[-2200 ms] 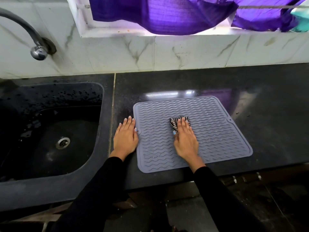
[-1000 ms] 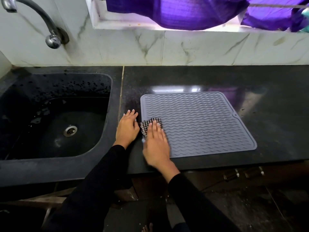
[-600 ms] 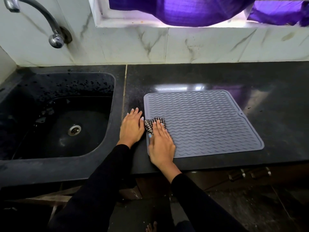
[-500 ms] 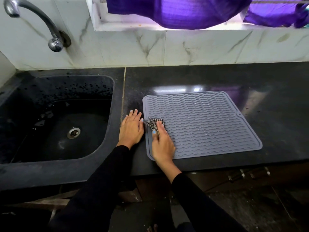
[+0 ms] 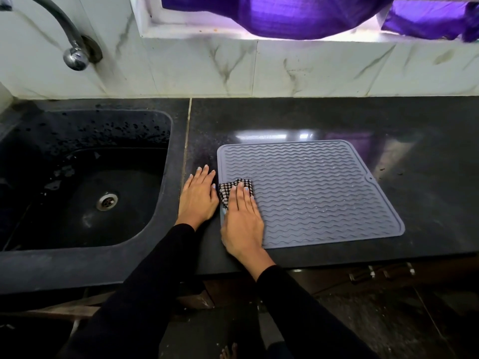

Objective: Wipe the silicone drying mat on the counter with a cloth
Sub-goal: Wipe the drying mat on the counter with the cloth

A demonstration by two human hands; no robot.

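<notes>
Head view: a grey silicone drying mat [image 5: 311, 195] with wavy ridges lies flat on the black counter [image 5: 298, 117], right of centre, its near edge close to the counter's front edge. A small notch shows on the mat's rim at 3 o'clock. A black-and-white checked cloth [image 5: 228, 189] sits on the mat at its 9 o'clock edge, bunched small and partly covered. The right hand [image 5: 242, 221] lies palm down on the cloth, fingers [image 5: 243, 195] straight and close together, pressing it onto the mat rather than curling round it; the heel of the hand covers the mat's near left corner. The left hand [image 5: 198, 196] rests flat on the counter just beside the mat's 9 o'clock edge, fingers straight and slightly spread, holding nothing; whether its index finger touches the rim cannot be told. The two hands are nearly side by side, the cloth's left edge between them. Both arms wear black sleeves [image 5: 155, 275]. At 9 o'clock from the mat, across a pale seam in the counter, a black sink [image 5: 166, 203] is set in, its walls spotted with droplets and a metal drain [image 5: 106, 201] at its bottom. A curved metal tap [image 5: 74, 51] projects from the marble-patterned wall tiles [image 5: 311, 71] at 10 o'clock. Purple fabric [image 5: 285, 14] hangs across the window ledge at 12 o'clock.
</notes>
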